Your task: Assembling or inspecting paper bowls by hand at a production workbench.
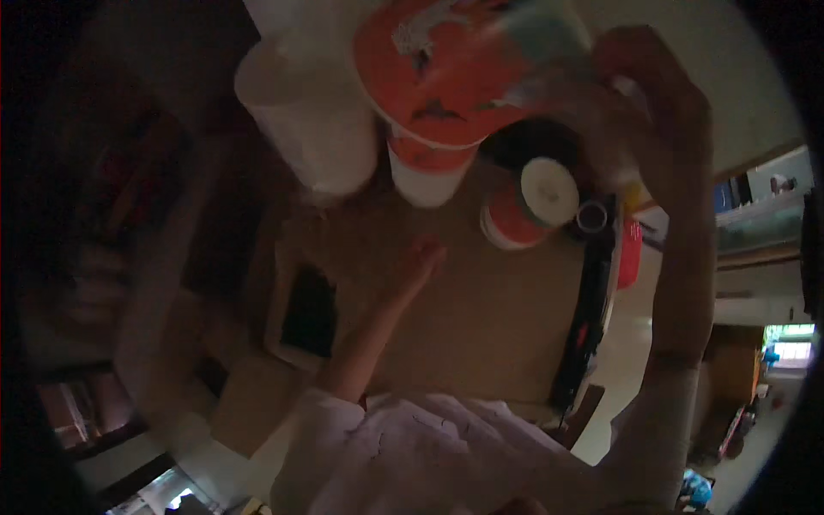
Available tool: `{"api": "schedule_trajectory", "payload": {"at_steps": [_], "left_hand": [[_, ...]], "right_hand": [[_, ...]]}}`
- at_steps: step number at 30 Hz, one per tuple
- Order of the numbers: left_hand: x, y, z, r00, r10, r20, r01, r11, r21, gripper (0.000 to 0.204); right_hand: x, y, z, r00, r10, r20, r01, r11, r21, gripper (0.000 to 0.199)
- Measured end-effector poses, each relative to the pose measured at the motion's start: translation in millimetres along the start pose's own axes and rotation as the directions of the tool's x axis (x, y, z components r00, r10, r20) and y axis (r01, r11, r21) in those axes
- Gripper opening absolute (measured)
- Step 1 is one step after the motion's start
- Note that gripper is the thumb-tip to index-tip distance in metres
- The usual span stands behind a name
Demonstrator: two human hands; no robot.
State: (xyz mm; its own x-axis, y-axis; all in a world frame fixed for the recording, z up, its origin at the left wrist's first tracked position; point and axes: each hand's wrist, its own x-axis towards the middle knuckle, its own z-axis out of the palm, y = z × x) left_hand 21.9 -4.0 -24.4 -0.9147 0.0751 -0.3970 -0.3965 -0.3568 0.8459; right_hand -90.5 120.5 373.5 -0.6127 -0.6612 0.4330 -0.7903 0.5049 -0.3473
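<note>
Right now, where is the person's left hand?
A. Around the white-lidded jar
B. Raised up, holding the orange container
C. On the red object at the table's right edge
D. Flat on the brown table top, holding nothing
D: the left hand lies open on the brown table, apart from the white-lidded jar, while the right hand holds up the orange container close to the camera.

Dim and murky overall; daylight only at my right edge, the near cup (455, 69) blurred, fisheye corners black.
</note>
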Motion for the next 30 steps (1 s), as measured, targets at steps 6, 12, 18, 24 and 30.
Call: {"api": "schedule_trajectory", "payload": {"at_steps": [6,12,18,24,30], "left_hand": [[-190,4,-47,0.985,0.033,0.171,-0.091,0.935,0.344,0.029],[-206,3,-18,0.948,-0.318,-0.015,0.295,0.895,-0.335,0.045],[-202,-11,7,1.000,-0.023,-0.019,0.030,0.826,0.562,0.040],[-168,-74,-4,0.981,0.187,-0.049,-0.135,0.844,0.519,0.031],[-164,-104,15,0.991,0.115,-0.073,-0.027,0.691,0.722,0.037]], "right_hand": [[-195,4,27,0.798,0.602,-0.017,-0.301,0.423,0.855,0.041],[-405,-11,187,0.545,0.569,0.616,-0.392,-0.476,0.787,0.013],[-450,-35,250,0.414,0.604,0.681,-0.433,-0.527,0.731,0.019],[-459,-2,229,0.371,0.773,0.514,-0.523,-0.284,0.804,0.031],[-450,-14,244,0.526,0.785,0.329,-0.774,0.280,0.568,0.034]]}}
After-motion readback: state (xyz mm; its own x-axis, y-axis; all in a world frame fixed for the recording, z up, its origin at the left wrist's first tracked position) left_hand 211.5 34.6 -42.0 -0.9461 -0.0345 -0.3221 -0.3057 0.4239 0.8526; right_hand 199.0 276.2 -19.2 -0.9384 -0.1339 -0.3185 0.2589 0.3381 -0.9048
